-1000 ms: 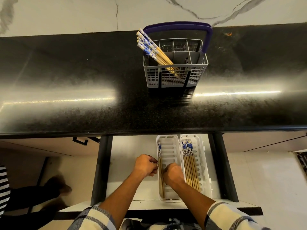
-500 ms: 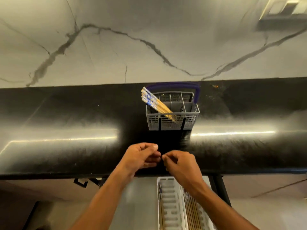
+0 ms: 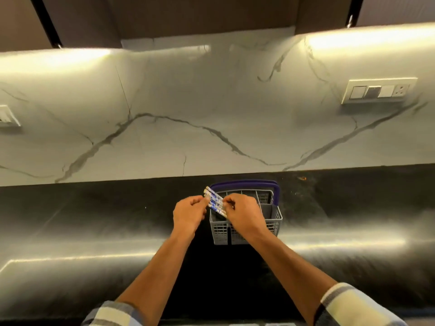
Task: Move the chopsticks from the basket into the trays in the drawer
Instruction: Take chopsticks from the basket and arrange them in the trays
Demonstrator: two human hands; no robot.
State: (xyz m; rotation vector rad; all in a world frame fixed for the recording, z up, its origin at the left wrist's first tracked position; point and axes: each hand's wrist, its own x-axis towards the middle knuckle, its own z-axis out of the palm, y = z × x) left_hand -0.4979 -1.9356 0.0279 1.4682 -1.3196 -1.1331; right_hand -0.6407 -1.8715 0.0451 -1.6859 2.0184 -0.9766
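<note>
Nearest to us, two checked sleeve cuffs (image 3: 353, 304) in pale cream, grey and blue frame the bottom edge, soft woven cloth rolled back from bare forearms. Both arms reach forward over the countertop (image 3: 94, 231), a polished black stone with fine speckle and long streaks of reflected light running across it.

Moving up to the basket (image 3: 274, 222), our landmark: it is a grey plastic cutlery caddy, boxy, with grid-mesh walls and inner dividers making several square compartments, topped by a smooth dark-blue loop handle (image 3: 247, 184) arching over its far side. It stands upright on the countertop.

The left hand (image 3: 188, 214) sits just left of the basket, fingers curled in and pinching the top ends of the chopsticks (image 3: 215, 201). The right hand (image 3: 244, 214) is over the basket's front left part, fingers closed on the same bundle lower down. The chopsticks lean out of the basket's left compartment, tilted up and to the left; their visible ends are slim, rounded sticks with a glossy white-and-blue pattern. We read no writing on them, and how many there are we cannot tell.

Behind the basket rises the backsplash (image 3: 211, 102), smooth pale marble with thin grey veins. To the basket's far right a white switch plate (image 3: 379, 90) is set in it, rectangular with rocker switches and a socket. Above, dark matt cabinets (image 3: 200, 15) with strip lighting glowing beneath.
</note>
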